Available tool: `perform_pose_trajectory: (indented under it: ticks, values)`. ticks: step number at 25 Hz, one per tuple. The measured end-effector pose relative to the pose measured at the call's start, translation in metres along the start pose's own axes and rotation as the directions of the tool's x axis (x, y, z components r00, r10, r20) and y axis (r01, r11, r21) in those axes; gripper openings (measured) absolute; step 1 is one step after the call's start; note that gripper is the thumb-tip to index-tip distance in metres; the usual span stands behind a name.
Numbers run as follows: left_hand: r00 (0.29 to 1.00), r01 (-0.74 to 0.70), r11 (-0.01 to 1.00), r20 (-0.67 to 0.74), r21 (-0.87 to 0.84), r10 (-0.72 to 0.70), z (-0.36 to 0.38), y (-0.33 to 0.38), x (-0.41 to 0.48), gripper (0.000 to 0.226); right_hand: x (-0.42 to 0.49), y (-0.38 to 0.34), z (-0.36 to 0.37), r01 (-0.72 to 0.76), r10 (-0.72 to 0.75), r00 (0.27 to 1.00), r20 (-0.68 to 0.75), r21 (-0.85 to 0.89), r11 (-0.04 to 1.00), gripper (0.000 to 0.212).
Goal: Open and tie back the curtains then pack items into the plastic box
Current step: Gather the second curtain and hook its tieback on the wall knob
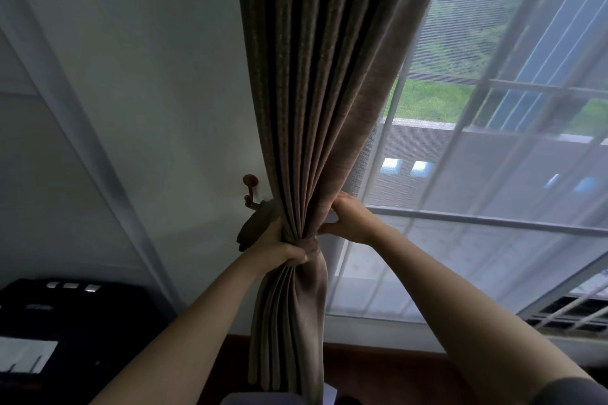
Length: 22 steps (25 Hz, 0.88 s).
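Observation:
A brown pleated curtain (pixel 316 82) hangs at the left side of the window, gathered into a bunch at waist height. My left hand (pixel 279 248) grips the bunch together with a matching fabric tieback (pixel 311 245) wrapped round it. The tieback's end (pixel 251 228) hangs from a reddish-brown wall hook (pixel 250 189) just left of the curtain. My right hand (pixel 348 219) pinches the curtain's right edge folds slightly above the bunch. A sheer white curtain (pixel 477 174) covers the window behind. No plastic box is in view.
A dark printer-like device (pixel 65 312) with a white sheet sits low at the left. White wall fills the left half. A window frame bar (pixel 493 220) and a dark wooden floor (pixel 378 371) lie to the right and below.

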<state>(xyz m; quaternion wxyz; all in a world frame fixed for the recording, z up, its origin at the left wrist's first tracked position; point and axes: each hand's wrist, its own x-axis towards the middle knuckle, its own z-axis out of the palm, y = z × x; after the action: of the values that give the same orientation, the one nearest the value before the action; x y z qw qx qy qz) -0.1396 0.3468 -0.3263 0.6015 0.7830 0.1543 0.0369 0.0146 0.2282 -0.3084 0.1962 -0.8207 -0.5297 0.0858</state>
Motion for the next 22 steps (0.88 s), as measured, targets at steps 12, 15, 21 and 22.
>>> perform_pose_trajectory:
  ticks: [12,15,21,22]
  values:
    - [0.985,0.002,1.000,-0.175,0.021,0.001,-0.003,0.006,0.005,0.039,-0.009,0.000,0.015,-0.119,-0.015,0.968,-0.250,-0.509,0.853,0.066]
    - [0.978,-0.014,1.000,-0.208,0.021,0.018,-0.005,0.001,0.008,0.049,-0.013,-0.002,0.022,-0.219,0.044,0.942,-0.332,-0.513,0.830,0.067]
    - [0.956,-0.061,0.997,-0.285,0.043,0.070,0.012,0.002,0.006,0.060,-0.031,-0.007,0.015,-0.419,0.226,0.883,-0.411,-0.474,0.775,0.082]
    - [0.947,-0.063,0.997,-0.312,0.053,0.077,0.015,0.002,0.007,0.063,-0.033,-0.009,0.014,-0.438,0.240,0.875,-0.419,-0.477,0.762,0.081]
